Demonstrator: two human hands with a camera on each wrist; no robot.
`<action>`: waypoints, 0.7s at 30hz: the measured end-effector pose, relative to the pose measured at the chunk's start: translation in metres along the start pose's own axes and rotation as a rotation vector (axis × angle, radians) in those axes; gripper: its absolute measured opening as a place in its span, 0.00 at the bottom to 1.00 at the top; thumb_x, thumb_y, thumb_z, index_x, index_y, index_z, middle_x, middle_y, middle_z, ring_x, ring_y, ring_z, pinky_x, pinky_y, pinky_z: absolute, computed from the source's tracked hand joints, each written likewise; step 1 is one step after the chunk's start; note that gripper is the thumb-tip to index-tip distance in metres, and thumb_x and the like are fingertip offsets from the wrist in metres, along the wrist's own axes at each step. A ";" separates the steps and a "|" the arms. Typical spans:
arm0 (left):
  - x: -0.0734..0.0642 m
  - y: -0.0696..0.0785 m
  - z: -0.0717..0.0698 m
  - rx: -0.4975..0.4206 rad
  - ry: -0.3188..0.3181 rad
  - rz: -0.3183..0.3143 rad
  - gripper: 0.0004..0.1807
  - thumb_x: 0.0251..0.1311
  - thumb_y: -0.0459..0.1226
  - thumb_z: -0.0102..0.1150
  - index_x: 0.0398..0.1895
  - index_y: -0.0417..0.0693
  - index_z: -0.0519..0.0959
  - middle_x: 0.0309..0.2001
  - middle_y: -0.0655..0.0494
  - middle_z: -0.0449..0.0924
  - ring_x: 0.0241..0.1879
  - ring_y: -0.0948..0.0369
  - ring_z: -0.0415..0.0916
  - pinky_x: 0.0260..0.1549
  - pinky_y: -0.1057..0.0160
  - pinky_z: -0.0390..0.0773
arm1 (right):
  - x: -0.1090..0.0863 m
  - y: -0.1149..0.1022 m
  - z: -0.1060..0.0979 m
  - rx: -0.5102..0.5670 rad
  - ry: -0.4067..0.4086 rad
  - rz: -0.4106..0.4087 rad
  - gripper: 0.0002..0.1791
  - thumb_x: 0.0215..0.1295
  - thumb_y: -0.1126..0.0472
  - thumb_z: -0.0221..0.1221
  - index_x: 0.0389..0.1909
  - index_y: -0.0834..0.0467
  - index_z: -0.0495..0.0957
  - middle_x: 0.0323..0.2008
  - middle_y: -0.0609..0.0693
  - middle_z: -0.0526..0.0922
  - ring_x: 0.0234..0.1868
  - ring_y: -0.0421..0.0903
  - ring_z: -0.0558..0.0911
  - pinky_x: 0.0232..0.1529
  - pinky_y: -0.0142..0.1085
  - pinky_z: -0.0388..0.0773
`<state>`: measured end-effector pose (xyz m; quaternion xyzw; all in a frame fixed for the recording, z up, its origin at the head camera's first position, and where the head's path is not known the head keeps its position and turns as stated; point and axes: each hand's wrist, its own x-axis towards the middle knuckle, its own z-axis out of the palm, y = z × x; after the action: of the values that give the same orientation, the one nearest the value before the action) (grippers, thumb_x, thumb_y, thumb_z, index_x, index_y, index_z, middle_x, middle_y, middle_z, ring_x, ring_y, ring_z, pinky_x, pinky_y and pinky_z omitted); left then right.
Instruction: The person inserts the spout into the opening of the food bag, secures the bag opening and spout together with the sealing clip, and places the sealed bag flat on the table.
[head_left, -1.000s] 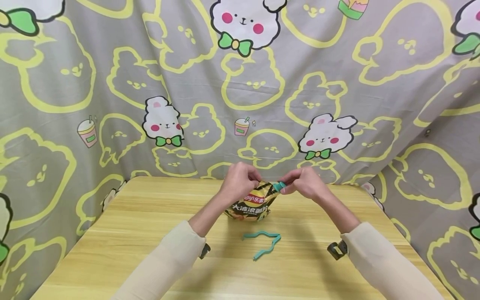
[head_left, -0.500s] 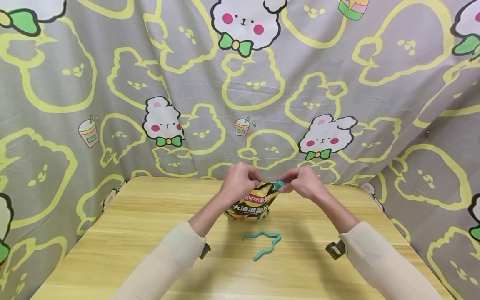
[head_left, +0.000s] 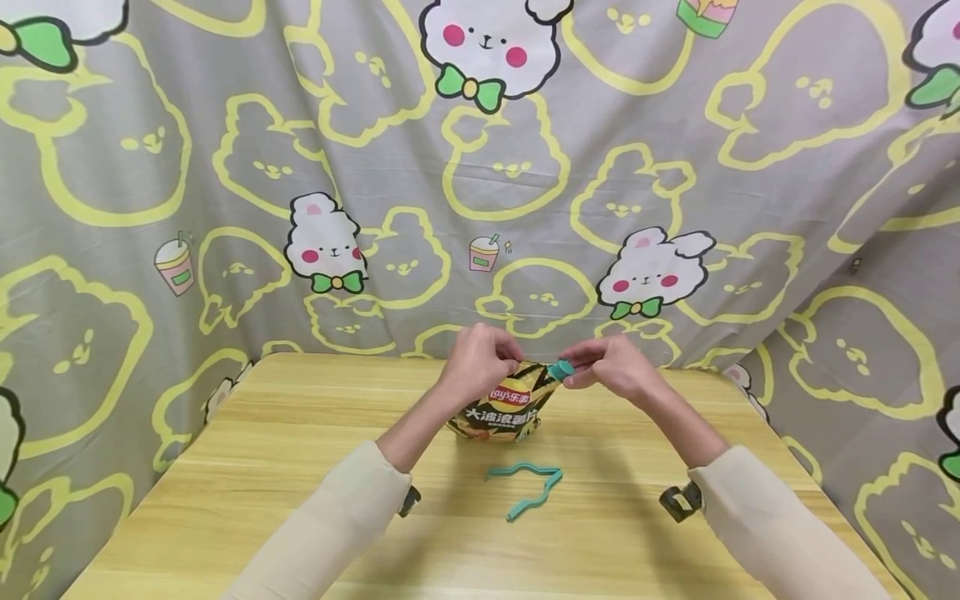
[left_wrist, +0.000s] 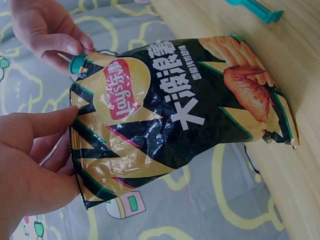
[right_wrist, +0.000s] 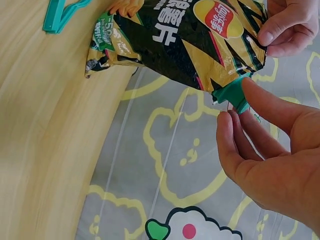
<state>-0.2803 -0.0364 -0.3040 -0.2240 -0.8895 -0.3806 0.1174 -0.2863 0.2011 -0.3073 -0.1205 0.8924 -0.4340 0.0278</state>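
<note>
A black and gold bag of potato chips [head_left: 501, 417] with a red and yellow logo stands near the back of the table. My left hand [head_left: 478, 362] pinches its top edge between thumb and fingers, plainest in the left wrist view. On the bag's top right corner sits a small teal clip [right_wrist: 234, 95]. Around the outer end of that clip curl the thumb and fingers of my right hand [right_wrist: 280, 135], with the thumb against it. A second teal bag clip [head_left: 551, 479], hinged and spread in a V, lies on the tabletop in front of the bag.
The light wooden table [head_left: 300, 492] ends just behind the bag. A grey cloth [head_left: 405, 167] printed with yellow outlines and white cartoon animals hangs behind and at both sides. Dark bands [head_left: 681, 502] circle both wrists below the sleeves.
My right hand has shifted slightly right and its fingers have spread a little, showing more of the small teal clip. The left hand, the bag and the clip on the table look unmoved.
</note>
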 end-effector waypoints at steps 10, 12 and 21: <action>0.000 -0.001 0.001 -0.008 0.002 0.006 0.05 0.58 0.27 0.68 0.31 0.44 0.89 0.28 0.55 0.88 0.27 0.65 0.83 0.29 0.67 0.81 | -0.010 0.015 -0.002 -0.020 0.003 0.037 0.22 0.56 0.63 0.74 0.51 0.66 0.84 0.41 0.56 0.88 0.41 0.44 0.85 0.54 0.46 0.81; 0.000 -0.001 0.001 -0.012 -0.001 0.007 0.04 0.58 0.27 0.68 0.31 0.43 0.89 0.28 0.55 0.88 0.27 0.64 0.83 0.29 0.67 0.81 | -0.012 0.018 -0.001 -0.016 0.007 0.042 0.20 0.56 0.63 0.74 0.49 0.65 0.85 0.40 0.55 0.89 0.40 0.43 0.86 0.53 0.45 0.81; 0.000 0.000 0.001 -0.010 0.002 0.002 0.04 0.58 0.27 0.68 0.31 0.44 0.89 0.29 0.55 0.89 0.27 0.65 0.83 0.30 0.67 0.81 | -0.023 0.033 0.016 0.015 -0.039 0.038 0.14 0.54 0.66 0.74 0.41 0.64 0.86 0.35 0.53 0.89 0.37 0.44 0.86 0.46 0.41 0.83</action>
<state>-0.2804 -0.0358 -0.3042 -0.2251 -0.8871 -0.3853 0.1178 -0.2677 0.2144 -0.3445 -0.1116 0.8905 -0.4377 0.0543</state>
